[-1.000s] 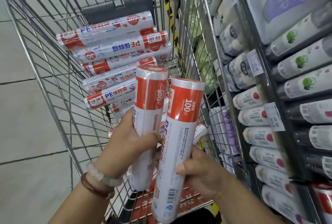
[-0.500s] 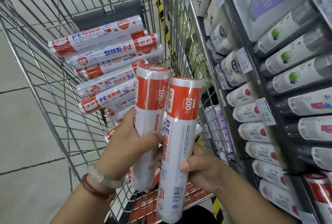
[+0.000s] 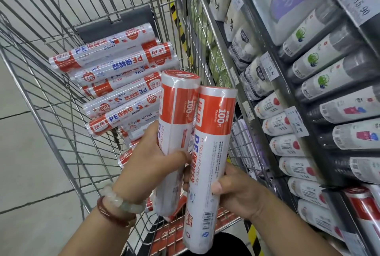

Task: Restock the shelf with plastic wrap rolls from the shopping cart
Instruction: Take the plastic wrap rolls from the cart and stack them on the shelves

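Two white plastic wrap rolls with red tops stand upright and side by side over the near end of the wire shopping cart (image 3: 61, 148). My left hand (image 3: 148, 163) grips the left roll (image 3: 176, 124) around its middle. My right hand (image 3: 238, 192) grips the right roll (image 3: 209, 165) lower down, thumb across its front. Several more of the same rolls (image 3: 115, 66) lie stacked in the cart behind them. The shelf (image 3: 267, 99) rises on the right, its rows filled with rolls lying end-out.
Price tags (image 3: 296, 122) hang from the shelf rails. White rolls with red dots (image 3: 285, 144) fill the lower rows, dark rolls with green marks (image 3: 320, 66) the upper ones. Grey tiled floor (image 3: 22, 153) lies left of the cart. Beaded bracelets circle my left wrist.
Both rolls stay in my hands and have come closer together, now touching near the top. The view has shifted slightly toward the shelf.
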